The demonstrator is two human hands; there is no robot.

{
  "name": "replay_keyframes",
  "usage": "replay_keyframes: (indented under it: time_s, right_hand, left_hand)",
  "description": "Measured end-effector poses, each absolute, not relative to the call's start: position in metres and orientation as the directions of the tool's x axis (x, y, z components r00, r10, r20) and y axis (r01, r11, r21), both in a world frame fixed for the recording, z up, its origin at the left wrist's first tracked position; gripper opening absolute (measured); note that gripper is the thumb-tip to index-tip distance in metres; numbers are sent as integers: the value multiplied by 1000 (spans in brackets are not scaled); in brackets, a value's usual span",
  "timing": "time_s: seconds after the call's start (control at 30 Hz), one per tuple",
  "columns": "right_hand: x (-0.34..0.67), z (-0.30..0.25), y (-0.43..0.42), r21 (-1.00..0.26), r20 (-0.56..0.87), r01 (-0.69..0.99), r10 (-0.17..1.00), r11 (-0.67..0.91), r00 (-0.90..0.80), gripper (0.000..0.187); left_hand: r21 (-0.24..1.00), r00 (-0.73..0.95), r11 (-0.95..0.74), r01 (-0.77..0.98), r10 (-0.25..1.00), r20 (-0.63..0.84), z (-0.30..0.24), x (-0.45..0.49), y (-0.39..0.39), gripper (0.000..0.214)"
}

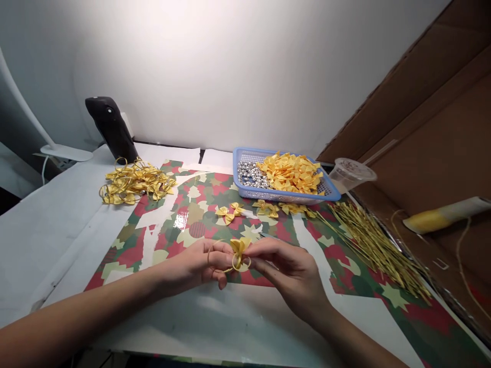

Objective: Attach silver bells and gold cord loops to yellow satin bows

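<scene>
Between both hands is a small yellow ribbon bow (240, 247) with thin yellow cord looped around it. My left hand (209, 263) pinches the bow and cord from the left, its fingers closed. From the right, my right hand (286, 266) pinches the same bow and a loop of the cord between thumb and forefinger. Just beyond the hands lie a few loose yellow bows (229, 213) on the patterned sheet. More yellow bows (266, 208) rest in front of the basket. A thin blade-like tip shows behind my right hand, mostly hidden.
A blue basket (284, 195) holds folded yellow ribbon pieces (293, 174) and silver beads (251, 175). Corded bows (136, 184) are piled at left by a black device (113, 128). At right are yellow-green cords (379, 250), a plastic cup (351, 174), a thread spool (441, 215) and a cardboard wall (433, 128).
</scene>
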State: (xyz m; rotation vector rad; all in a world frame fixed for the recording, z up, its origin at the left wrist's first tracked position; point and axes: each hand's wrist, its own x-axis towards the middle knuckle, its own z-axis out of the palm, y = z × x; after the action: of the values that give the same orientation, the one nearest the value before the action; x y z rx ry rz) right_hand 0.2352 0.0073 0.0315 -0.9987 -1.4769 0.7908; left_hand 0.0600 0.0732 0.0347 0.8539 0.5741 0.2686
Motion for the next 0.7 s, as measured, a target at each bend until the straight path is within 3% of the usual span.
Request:
replay_keyframes:
  time_s: [0.17,0.33,0.47,0.57,0.7]
  right_hand:
    - [236,27,8,-911,394,126,919,392,-10,7]
    - [243,29,9,-873,418,237,904,427,-90,27]
    - [244,31,10,-782,457,365,863,506,-216,20]
    - [242,32,11,-681,518,475,825,557,-226,11]
    - [243,35,12,-673,486,497,834,547,-261,9]
  left_hand:
    - [814,805,580,43,462,-372,31,60,74,25]
    - [948,741,264,176,598,-305,29,56,74,23]
    - [966,706,104,235,665,-244,24,54,72,20]
    - [969,717,78,236,659,-228,22,53,72,16]
    - [967,724,79,244,649,-236,23,53,73,17]
